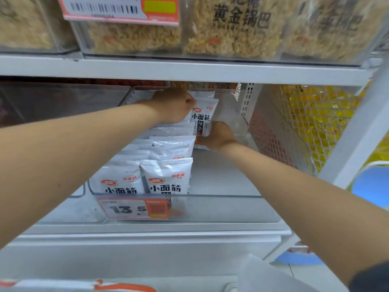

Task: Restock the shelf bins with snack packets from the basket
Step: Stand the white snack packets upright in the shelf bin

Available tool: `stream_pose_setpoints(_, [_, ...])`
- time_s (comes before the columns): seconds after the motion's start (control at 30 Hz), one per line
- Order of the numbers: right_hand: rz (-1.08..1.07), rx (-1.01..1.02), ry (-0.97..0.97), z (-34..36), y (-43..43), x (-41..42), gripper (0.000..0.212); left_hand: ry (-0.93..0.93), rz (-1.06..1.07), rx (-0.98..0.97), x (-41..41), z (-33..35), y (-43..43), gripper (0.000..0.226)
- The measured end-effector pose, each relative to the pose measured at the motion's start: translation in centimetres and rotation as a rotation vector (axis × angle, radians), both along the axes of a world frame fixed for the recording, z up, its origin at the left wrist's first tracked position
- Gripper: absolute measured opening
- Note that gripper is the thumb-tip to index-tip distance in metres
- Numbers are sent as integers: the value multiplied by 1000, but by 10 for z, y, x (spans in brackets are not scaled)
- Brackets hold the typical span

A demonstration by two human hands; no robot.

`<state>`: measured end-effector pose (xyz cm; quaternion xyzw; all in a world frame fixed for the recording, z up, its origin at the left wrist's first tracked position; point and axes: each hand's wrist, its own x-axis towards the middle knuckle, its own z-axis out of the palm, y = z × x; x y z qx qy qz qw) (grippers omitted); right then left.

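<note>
A small stack of upright packets [203,120], white with black lettering, stands at the back of the clear bin [221,207] on the middle shelf, to the right of the rows already there. The left hand [174,107] is clenched over their top edge, its fingertips hidden behind them. The right hand [217,137] grasps their lower end from underneath, its fingers also out of sight, so I cannot count how many packets the two hands hold.

The filed packets [166,178] fill the bin's left side. Its price label [134,208] is blurred and partly unreadable. Above, bags of rice crust [231,34] are cut off by the frame. To the right, a mesh panel [294,123] veils yellow goods, and a blue object [372,186] is too cropped to identify.
</note>
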<state>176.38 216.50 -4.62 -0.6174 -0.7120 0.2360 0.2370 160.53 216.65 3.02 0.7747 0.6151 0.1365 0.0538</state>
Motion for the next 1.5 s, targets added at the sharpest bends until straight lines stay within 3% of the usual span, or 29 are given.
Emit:
stream_pose_setpoints(0.07, [-51,-24,-32,8,-7,4,31,-32,17,33,-2,3,-10,48])
stream_pose_setpoints(0.2, [-150,114,33,31,-35,7,43,-21,67,49,1,14,-48,48])
stream_pose_setpoints(0.3, [-96,277,196,53,-74,6,29,-89,68,80,-4,20,-90,33])
stream_pose_setpoints(0.5, [33,544,249,71,-165,-31,13,-185,232,438,-29,19,-199,14])
stream_pose_setpoints(0.63, [261,560,199,45,-224,-75,12,-342,346,338,-55,-7,-267,8])
stream_pose_setpoints(0.8, [511,363,74,-25,-275,-127,10,-332,527,-10,-116,-70,-324,12])
stream_pose_setpoints(0.93, [686,38,-150,-85,-292,-148,14,-274,525,-352,-160,-120,-350,12])
stream_pose_setpoints(1.17, [939,-613,-535,-189,-335,-170,22,-50,482,-668,-192,-185,-375,25])
stream_pose_setpoints(1.37, [1086,-848,-414,-229,-396,-186,54,-33,491,-788,-199,-198,-393,14])
stream_pose_setpoints(1.5, [1069,-700,-393,-239,-412,-191,43,-38,488,-821,-199,-196,-403,12])
